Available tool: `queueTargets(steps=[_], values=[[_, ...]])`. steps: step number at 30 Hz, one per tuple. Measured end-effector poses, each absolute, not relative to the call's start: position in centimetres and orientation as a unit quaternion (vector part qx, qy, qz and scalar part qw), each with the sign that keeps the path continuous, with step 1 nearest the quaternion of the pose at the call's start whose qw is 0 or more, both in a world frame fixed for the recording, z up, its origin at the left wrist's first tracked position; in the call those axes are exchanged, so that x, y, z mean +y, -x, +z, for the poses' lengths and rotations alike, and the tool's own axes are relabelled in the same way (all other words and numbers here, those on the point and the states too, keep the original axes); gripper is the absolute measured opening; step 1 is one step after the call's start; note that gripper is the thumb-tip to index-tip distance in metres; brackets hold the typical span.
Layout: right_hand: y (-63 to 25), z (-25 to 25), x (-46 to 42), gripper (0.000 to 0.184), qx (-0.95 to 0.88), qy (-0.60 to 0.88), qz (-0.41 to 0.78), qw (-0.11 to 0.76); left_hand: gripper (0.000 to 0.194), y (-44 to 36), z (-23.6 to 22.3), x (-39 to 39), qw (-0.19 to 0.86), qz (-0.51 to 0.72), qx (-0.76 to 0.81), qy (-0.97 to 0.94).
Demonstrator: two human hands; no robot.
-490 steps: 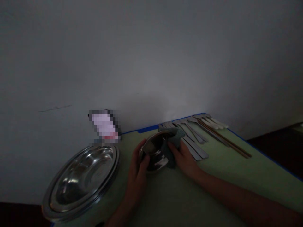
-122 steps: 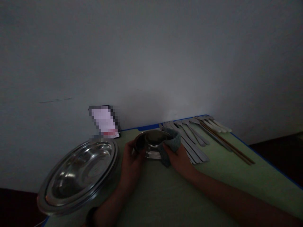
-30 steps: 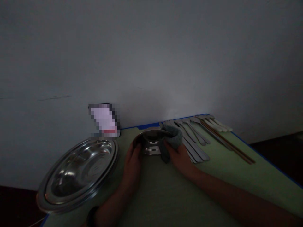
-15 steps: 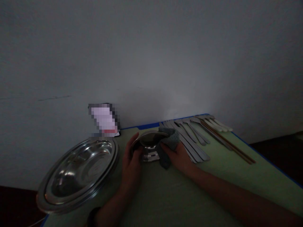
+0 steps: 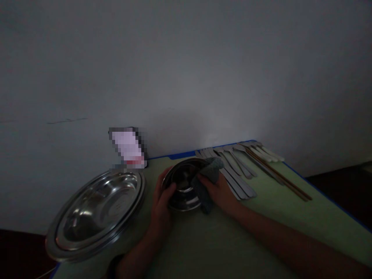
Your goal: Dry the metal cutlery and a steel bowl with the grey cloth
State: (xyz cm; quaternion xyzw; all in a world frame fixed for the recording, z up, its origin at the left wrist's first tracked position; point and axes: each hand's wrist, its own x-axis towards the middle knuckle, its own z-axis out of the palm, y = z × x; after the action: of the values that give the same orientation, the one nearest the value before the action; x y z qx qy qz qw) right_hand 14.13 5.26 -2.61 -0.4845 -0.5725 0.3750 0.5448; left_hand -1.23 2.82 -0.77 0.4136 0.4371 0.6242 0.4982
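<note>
A shiny metal bowl [image 5: 186,199] is held up over the green table, its hollow side tilted toward me. My left hand [image 5: 163,197] grips its left rim, thumb on the inside and fingers behind. In my right hand [image 5: 213,188] is a bunched grey cloth [image 5: 210,170], pressed against the bowl's right rim. Part of the cloth hangs down below that hand. The fingers behind the bowl and under the cloth are hidden.
Stacked large metal basins [image 5: 99,217] stand at the left. Behind them a phone with a blurred screen [image 5: 129,147] leans on the wall. Several forks and spoons [image 5: 238,162], brown chopsticks [image 5: 279,174] and white-handled utensils [image 5: 264,153] lie along the table's [image 5: 290,224] back right.
The bowl has turned in my hands, so more of its inside faces me and its lower rim shows. The cloth has shifted slightly along the right rim.
</note>
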Motion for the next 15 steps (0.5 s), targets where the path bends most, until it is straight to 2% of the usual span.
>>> queueTargets(steps=[5, 10, 15], values=[[-14.2, -3.0, 5.5, 0.037, -0.594, 0.510, 0.340, 0.521, 0.040, 0.8, -0.1, 2.8, 0.490, 0.609, 0.456, -0.425], [-14.3, -2.2, 5.6, 0.026, -0.614, 0.503, 0.336, 0.508, 0.043, 0.8, 0.3, 2.7, 0.503, 0.598, 0.452, -0.430], [-14.3, -1.6, 5.7, 0.030, -0.628, 0.498, 0.336, 0.496, 0.046, 1.2, -0.3, 2.5, 0.513, 0.601, 0.432, -0.434]])
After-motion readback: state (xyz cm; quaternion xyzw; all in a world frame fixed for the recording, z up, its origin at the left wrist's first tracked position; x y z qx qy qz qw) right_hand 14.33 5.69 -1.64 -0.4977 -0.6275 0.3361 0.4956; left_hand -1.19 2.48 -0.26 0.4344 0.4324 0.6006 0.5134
